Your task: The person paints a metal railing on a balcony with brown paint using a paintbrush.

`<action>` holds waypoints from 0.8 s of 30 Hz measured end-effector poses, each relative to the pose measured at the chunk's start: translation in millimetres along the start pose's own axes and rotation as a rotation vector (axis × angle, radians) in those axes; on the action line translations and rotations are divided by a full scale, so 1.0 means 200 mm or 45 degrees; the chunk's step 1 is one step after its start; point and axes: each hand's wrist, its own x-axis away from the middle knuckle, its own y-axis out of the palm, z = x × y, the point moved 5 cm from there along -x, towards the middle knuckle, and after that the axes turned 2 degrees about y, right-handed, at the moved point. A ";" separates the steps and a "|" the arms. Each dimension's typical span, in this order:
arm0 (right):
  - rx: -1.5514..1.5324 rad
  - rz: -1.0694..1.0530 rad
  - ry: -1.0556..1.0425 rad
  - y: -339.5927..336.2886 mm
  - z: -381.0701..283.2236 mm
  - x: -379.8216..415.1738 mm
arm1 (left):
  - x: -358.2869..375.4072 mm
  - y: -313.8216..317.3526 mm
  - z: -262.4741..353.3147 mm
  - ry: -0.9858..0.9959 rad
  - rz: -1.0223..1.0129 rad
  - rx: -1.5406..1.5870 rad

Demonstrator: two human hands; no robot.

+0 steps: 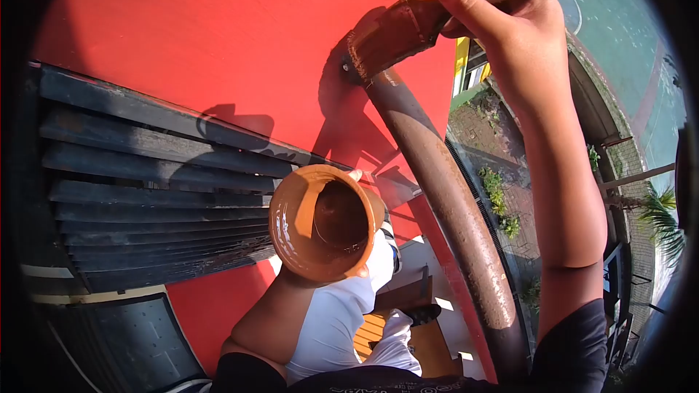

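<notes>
A brown-stained paintbrush [397, 35] is in my right hand [502, 11], its handle pinched between thumb and fingers. Its bristles touch the upper end of a brown pipe [451, 189], close to the red wall [218, 22]. Lower down, my left hand [362, 271] holds an orange-brown pot [282, 225] from beneath and behind; only some fingertips show at its rim. The pot is tilted toward me, and its dark inside shows. Most of my left hand is hidden by the pot.
Dark louvred slats [167, 196] run along the left, below the red wall. A black railing edge [480, 211] lies right of the pipe. Far below are plants [499, 196], paving and a green court [619, 7]. An orange-brown wooden surface [435, 349] shows near my legs.
</notes>
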 end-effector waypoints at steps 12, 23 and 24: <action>0.323 -0.139 0.043 0.16 -0.13 -0.01 | 0.07 0.03 0.07 -0.280 -0.076 0.501; 0.261 -0.049 0.065 0.17 -0.06 -0.03 | 0.08 -0.03 0.02 0.226 -0.128 0.261; 0.510 -0.070 0.054 0.18 -0.02 -0.02 | 0.08 -0.04 0.00 0.212 -0.118 0.218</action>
